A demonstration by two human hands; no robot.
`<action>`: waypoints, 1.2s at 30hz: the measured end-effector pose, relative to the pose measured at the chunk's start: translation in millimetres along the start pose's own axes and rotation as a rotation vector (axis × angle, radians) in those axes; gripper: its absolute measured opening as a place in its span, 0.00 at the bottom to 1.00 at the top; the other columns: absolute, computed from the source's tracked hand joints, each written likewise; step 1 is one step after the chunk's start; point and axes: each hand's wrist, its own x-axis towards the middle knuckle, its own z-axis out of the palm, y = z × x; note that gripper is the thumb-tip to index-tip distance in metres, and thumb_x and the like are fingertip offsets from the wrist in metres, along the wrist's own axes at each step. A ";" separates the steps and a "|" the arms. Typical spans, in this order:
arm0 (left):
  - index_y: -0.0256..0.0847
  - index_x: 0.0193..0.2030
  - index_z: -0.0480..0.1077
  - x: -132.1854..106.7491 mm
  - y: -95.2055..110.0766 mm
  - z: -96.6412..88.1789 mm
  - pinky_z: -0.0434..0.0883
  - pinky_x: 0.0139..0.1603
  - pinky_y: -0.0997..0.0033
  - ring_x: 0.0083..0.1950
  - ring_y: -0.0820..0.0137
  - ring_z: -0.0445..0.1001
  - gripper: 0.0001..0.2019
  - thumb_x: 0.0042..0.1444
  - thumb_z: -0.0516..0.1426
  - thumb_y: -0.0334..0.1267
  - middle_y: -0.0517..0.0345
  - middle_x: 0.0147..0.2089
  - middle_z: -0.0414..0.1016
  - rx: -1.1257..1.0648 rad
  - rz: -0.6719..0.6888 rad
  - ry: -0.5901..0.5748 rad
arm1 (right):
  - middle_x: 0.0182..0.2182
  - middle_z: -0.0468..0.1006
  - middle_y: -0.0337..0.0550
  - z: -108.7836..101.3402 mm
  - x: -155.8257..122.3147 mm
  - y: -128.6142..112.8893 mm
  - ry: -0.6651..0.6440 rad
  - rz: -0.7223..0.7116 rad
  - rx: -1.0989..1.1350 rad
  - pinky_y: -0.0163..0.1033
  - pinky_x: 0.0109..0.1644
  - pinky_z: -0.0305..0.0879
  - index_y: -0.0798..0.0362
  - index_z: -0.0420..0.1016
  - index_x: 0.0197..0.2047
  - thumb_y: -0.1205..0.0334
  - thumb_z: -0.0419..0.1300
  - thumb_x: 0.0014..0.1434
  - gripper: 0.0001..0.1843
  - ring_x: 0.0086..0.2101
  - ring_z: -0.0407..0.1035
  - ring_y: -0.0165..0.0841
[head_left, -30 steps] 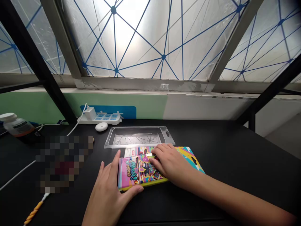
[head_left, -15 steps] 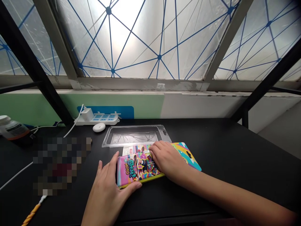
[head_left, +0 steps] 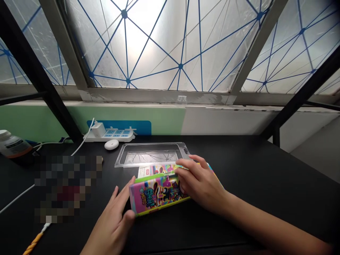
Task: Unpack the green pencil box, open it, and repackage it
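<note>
A colourful pencil case (head_left: 158, 194), printed with cartoon figures and lettering, is tilted on the black table, its green far edge raised toward me. My right hand (head_left: 198, 179) grips its right part, fingers curled over the far edge and covering some of the print. At the left end, my left hand (head_left: 113, 216) rests with thumb and fingers apart; its fingertips are at the case's corner. Behind the case lies a bright printed card (head_left: 148, 171), partly hidden by the case and my right hand.
A clear plastic tray (head_left: 120, 160) lies just beyond the card. Farther back are a white round case (head_left: 111, 144) and a power strip (head_left: 119, 134) with a plugged-in charger. On the left are a bottle (head_left: 16, 146), cables and a blurred-out object (head_left: 69, 187). Black frame bars slant up both sides.
The pencil case has tilted, bringing its green far edge into view. My right hand has shifted right along it. My left thumb has drawn back from its front face.
</note>
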 end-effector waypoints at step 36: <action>0.51 0.69 0.63 -2.9 7.3 5.9 0.53 0.74 0.48 0.71 0.55 0.60 0.25 0.69 0.46 0.54 0.59 0.68 0.68 0.092 -0.054 0.112 | 0.66 0.62 0.54 -17.1 -80.5 32.6 -0.396 0.626 0.514 0.51 0.63 0.66 0.44 0.50 0.70 0.51 0.60 0.65 0.35 0.62 0.62 0.44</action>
